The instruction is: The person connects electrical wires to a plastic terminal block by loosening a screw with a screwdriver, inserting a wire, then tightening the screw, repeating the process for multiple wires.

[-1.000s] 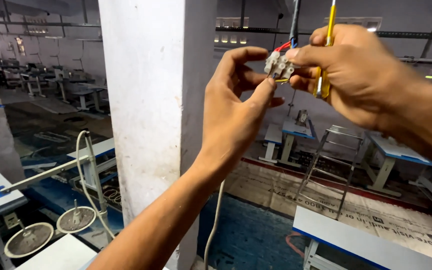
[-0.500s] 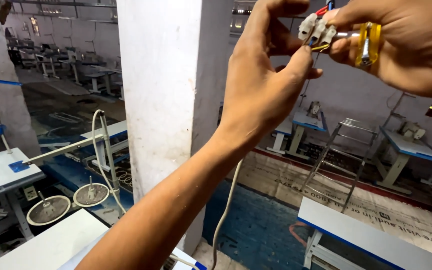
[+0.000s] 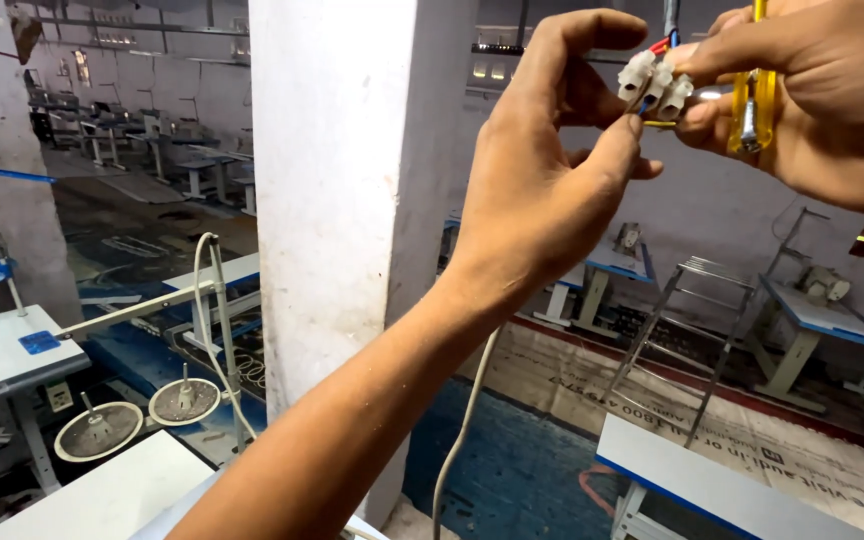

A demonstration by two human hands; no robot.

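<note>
Workshop hall, dim, with rows of white-topped work tables receding at left and a white-plastered pillar (image 3: pixel 337 190) in the near middle ground. Both hands are raised to head height in front of it. Left hand (image 3: pixel 542 190): thumb and forefinger closed in a pinch on the underside of a small white terminal block (image 3: pixel 654 82), the other fingers curled loosely. Right hand (image 3: pixel 812 95): fingertips closed on the same block from the right, with a yellow-handled screwdriver (image 3: pixel 752 95) trapped against the palm (its tip is hidden, so whether it sits in a screw cannot be told). Red and blue wires (image 3: pixel 666 42) enter the block from above. To do this well, the left pinch should keep the block from twisting while the right hand works, and the wire ends should stay fully seated in their openings. Below: a white table (image 3: pixel 102 490) at lower left, 2 round thread-stand discs (image 3: pixel 142 415) beside it, a white cable (image 3: pixel 462 430) hanging down, and a blue-edged table (image 3: pixel 712 480) at lower right near a metal stepladder (image 3: pixel 692 330).
</note>
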